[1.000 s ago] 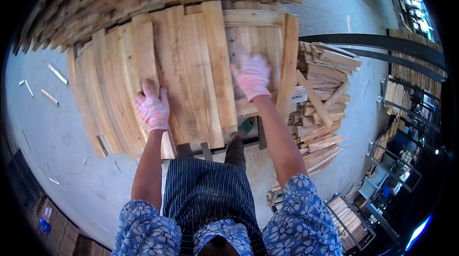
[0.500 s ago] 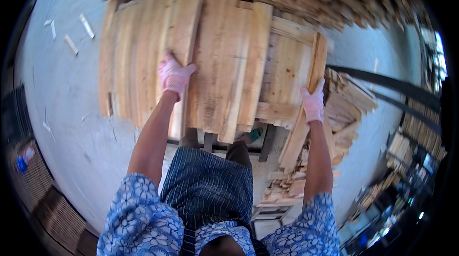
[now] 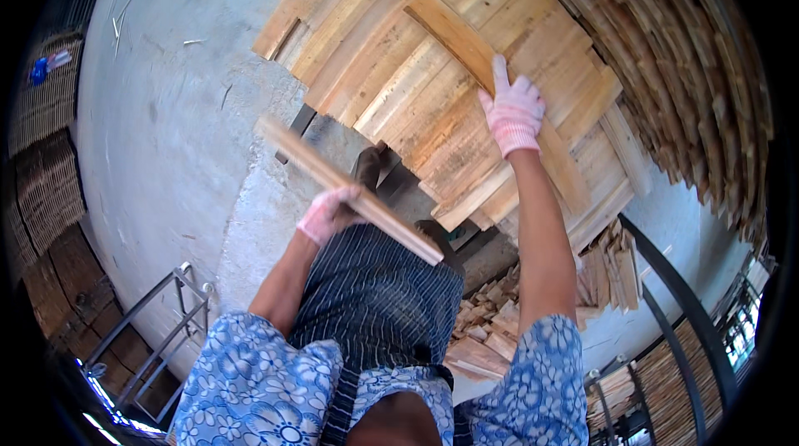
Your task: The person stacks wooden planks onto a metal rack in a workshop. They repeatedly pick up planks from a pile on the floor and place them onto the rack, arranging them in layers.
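Note:
My left hand [image 3: 331, 211], in a pink-and-white knit glove, is closed around the middle of a narrow wooden board [image 3: 389, 221]. That board is tilted in front of my apron, its far end blurred by motion. Further right and forward, my gloved right hand [image 3: 514, 113] lies with spread fingers on another board [image 3: 449, 34]. This second board rests diagonally across a layer of planks [image 3: 399, 84] laid side by side. The undersides of my right fingers are hidden.
A tall stack of boards [image 3: 657, 47] rises at the far right. Short wood offcuts [image 3: 491, 313] are heaped below the planks, beside my right forearm. A dark curved bar [image 3: 682, 304] stands at the right, and a metal frame [image 3: 166, 321] at the lower left.
My left hand has come back toward my body, now holding a board off the planks. My right hand's board has moved from the right edge onto the plank layer. The view has turned.

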`<action>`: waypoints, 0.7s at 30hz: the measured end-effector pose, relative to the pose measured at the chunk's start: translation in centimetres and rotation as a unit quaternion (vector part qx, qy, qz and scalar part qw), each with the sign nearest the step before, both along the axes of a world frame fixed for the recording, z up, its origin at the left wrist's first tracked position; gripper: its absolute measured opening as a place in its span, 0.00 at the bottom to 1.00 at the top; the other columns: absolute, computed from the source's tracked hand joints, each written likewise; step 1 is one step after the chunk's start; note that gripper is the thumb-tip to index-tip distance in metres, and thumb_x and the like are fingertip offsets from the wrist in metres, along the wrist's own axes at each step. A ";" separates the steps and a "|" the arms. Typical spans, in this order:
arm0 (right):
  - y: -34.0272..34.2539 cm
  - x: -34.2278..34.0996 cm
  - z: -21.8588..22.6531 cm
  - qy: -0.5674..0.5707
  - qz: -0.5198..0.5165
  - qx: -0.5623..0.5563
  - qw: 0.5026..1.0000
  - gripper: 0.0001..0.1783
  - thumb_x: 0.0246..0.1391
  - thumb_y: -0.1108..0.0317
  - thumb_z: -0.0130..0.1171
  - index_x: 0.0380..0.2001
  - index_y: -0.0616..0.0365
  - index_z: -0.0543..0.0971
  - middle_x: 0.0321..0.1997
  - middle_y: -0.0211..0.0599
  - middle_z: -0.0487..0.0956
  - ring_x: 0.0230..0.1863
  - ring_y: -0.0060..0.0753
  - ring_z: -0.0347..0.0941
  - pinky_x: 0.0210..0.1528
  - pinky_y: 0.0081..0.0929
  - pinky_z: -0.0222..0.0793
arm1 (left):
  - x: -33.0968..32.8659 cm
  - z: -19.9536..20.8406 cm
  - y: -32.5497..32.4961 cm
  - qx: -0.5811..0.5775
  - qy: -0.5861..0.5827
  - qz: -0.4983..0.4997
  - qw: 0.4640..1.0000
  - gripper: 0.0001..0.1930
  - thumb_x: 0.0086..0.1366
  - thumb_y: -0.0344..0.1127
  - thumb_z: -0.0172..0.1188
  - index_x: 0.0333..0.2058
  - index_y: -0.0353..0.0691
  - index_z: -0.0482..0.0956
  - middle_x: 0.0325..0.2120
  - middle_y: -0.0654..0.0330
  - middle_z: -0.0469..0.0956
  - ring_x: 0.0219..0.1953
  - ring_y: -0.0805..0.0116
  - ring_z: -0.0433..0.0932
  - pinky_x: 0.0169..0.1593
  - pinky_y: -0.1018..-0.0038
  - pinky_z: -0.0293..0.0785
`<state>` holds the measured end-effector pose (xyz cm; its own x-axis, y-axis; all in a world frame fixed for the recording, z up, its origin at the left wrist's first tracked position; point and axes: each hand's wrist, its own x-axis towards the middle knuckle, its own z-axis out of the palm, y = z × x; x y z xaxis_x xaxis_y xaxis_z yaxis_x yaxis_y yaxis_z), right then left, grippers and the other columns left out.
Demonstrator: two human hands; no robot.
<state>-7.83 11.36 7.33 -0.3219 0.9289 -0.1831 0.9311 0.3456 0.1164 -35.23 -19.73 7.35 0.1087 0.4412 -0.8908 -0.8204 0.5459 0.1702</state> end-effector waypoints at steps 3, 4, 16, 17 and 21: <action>-0.1 -0.3 -0.6 -0.010 0.020 -0.017 1.000 0.46 0.58 0.37 0.61 0.75 0.31 0.57 0.48 0.44 0.72 0.48 0.48 0.72 0.47 0.50 0.71 | 0.6 -4.5 -5.2 -0.044 -0.109 0.077 0.990 0.29 0.61 0.31 0.69 0.58 0.30 0.68 0.56 0.37 0.72 0.59 0.33 0.73 0.62 0.29 0.68; 0.1 -0.3 -0.6 -0.012 0.025 -0.017 0.999 0.46 0.58 0.37 0.61 0.75 0.32 0.58 0.48 0.44 0.72 0.48 0.48 0.71 0.47 0.50 0.71 | 0.7 -5.5 -4.7 -0.037 -0.146 0.084 0.985 0.29 0.60 0.30 0.69 0.58 0.30 0.67 0.57 0.36 0.71 0.60 0.31 0.71 0.62 0.28 0.67; 6.7 -2.5 2.6 0.055 0.062 -0.066 0.994 0.53 0.55 0.38 0.64 0.78 0.39 0.53 0.51 0.54 0.69 0.50 0.59 0.69 0.54 0.54 0.68 | 5.4 -5.8 5.5 -0.049 -0.151 0.155 0.975 0.18 0.57 0.27 0.67 0.47 0.31 0.78 0.46 0.48 0.81 0.50 0.45 0.80 0.59 0.48 0.76; 9.2 -5.0 4.4 0.029 0.027 -0.119 0.992 0.53 0.58 0.41 0.63 0.79 0.40 0.48 0.56 0.58 0.67 0.57 0.62 0.65 0.61 0.55 0.64 | 5.4 -5.2 5.4 -0.055 -0.156 0.161 0.973 0.19 0.57 0.26 0.67 0.48 0.30 0.76 0.47 0.48 0.80 0.52 0.45 0.79 0.60 0.47 0.75; 19.4 -12.0 4.9 0.038 0.063 -0.042 0.996 0.51 0.59 0.41 0.62 0.78 0.37 0.50 0.56 0.56 0.68 0.54 0.59 0.68 0.58 0.52 0.66 | 3.2 -4.0 1.1 -0.117 -0.126 0.145 0.974 0.23 0.57 0.27 0.68 0.51 0.29 0.75 0.49 0.46 0.79 0.55 0.45 0.77 0.62 0.43 0.73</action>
<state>-19.84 30.78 12.24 -0.4513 0.8626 -0.2284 0.8846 0.4663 0.0130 -32.02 -18.59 3.39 0.2383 0.2745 -0.9316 -0.9458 0.2837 -0.1584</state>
